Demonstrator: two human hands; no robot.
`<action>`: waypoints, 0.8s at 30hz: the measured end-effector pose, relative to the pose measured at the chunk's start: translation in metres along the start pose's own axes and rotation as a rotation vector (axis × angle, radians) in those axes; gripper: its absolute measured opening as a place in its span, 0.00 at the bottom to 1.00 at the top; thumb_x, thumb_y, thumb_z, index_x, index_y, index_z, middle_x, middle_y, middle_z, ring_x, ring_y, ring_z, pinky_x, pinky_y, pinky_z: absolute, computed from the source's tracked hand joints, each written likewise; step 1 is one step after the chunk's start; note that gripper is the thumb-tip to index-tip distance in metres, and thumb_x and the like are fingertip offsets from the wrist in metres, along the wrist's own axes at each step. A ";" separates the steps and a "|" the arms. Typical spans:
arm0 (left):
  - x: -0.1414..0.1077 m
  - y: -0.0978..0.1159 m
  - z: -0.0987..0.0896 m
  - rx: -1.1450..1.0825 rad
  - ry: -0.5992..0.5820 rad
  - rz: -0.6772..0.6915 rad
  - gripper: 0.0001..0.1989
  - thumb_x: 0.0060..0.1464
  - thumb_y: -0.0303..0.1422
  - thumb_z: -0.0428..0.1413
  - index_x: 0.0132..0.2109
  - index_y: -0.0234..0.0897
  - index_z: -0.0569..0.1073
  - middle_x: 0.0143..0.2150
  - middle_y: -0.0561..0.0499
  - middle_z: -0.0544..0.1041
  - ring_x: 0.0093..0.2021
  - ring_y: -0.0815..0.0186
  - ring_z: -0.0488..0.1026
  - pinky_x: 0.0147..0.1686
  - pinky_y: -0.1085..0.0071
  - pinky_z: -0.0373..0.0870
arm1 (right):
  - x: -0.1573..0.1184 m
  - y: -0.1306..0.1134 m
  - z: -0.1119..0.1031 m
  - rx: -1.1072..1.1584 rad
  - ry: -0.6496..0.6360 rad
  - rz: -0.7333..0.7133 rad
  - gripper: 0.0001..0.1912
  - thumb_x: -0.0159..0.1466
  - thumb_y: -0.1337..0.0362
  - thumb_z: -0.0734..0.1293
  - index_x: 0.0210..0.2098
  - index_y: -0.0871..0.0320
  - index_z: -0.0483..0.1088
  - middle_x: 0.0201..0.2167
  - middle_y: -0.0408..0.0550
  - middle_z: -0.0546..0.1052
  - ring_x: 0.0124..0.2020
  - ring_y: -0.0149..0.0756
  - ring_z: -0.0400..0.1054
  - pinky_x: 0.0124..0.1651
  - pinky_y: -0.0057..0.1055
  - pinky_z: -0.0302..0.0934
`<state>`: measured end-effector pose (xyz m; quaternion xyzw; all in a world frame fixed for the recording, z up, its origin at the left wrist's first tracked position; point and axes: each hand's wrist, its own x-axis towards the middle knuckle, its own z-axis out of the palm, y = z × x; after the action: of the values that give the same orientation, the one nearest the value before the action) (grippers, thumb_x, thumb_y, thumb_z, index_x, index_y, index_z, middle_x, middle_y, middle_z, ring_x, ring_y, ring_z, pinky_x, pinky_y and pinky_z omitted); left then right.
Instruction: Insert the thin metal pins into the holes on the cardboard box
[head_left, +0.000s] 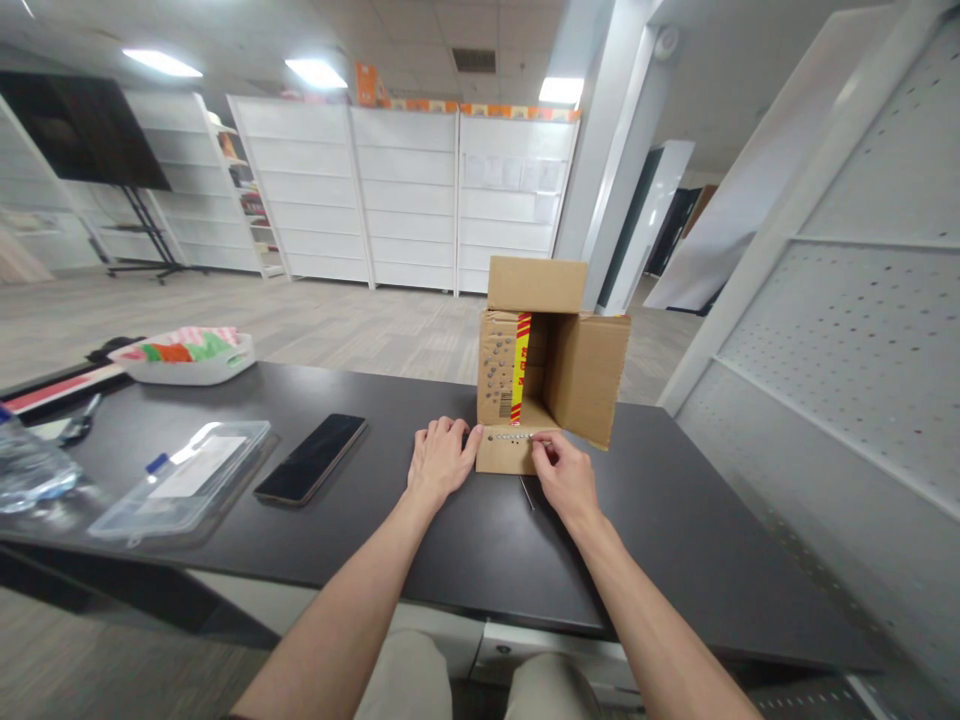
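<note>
A cardboard box (495, 385) stands on the dark table with its flaps spread open. Its lower front flap (499, 462) points toward me and carries a row of small shiny pieces along its upper part. My left hand (442, 460) rests with fingers extended at the flap's left side, the thumb touching its edge. At the flap's right end, my right hand (561, 475) has thumb and fingers pinched together at the end of the row; whatever is between them is too small to name. Below that hand, a thin dark rod (528, 494) shows on the tabletop, partly hidden.
Left of my hands lie a black phone (312, 459) and a clear plastic case (187, 482). A plastic bottle (34, 465), scissors (81, 421) and a white basket (187, 370) with colourful cloth are farther left. A perforated panel (847, 350) borders the table's right side.
</note>
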<state>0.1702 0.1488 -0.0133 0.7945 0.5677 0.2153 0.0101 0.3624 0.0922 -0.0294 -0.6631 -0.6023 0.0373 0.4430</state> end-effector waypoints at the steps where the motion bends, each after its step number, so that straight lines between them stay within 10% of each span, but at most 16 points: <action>1: 0.000 0.000 0.001 -0.002 0.004 0.002 0.27 0.62 0.49 0.33 0.41 0.39 0.72 0.42 0.45 0.72 0.47 0.57 0.66 0.47 0.59 0.58 | -0.001 -0.001 -0.002 -0.012 -0.009 -0.003 0.11 0.62 0.58 0.59 0.37 0.52 0.71 0.27 0.42 0.76 0.26 0.36 0.69 0.31 0.29 0.56; 10: 0.000 0.001 0.003 0.000 0.006 -0.021 0.28 0.63 0.49 0.32 0.41 0.39 0.72 0.43 0.44 0.72 0.47 0.58 0.65 0.48 0.60 0.57 | -0.009 -0.025 -0.026 -0.361 -0.476 -0.027 0.09 0.59 0.57 0.62 0.28 0.54 0.69 0.23 0.41 0.73 0.25 0.32 0.63 0.27 0.28 0.43; 24: 0.001 -0.001 0.005 0.014 0.021 -0.006 0.27 0.63 0.49 0.33 0.41 0.39 0.72 0.43 0.46 0.72 0.47 0.59 0.65 0.48 0.61 0.57 | -0.014 -0.043 -0.028 -0.501 -0.579 -0.047 0.06 0.55 0.63 0.62 0.29 0.56 0.71 0.28 0.48 0.76 0.29 0.38 0.67 0.29 0.30 0.45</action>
<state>0.1709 0.1513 -0.0175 0.7906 0.5716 0.2195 -0.0009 0.3417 0.0608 0.0080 -0.6988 -0.7079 0.0648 0.0795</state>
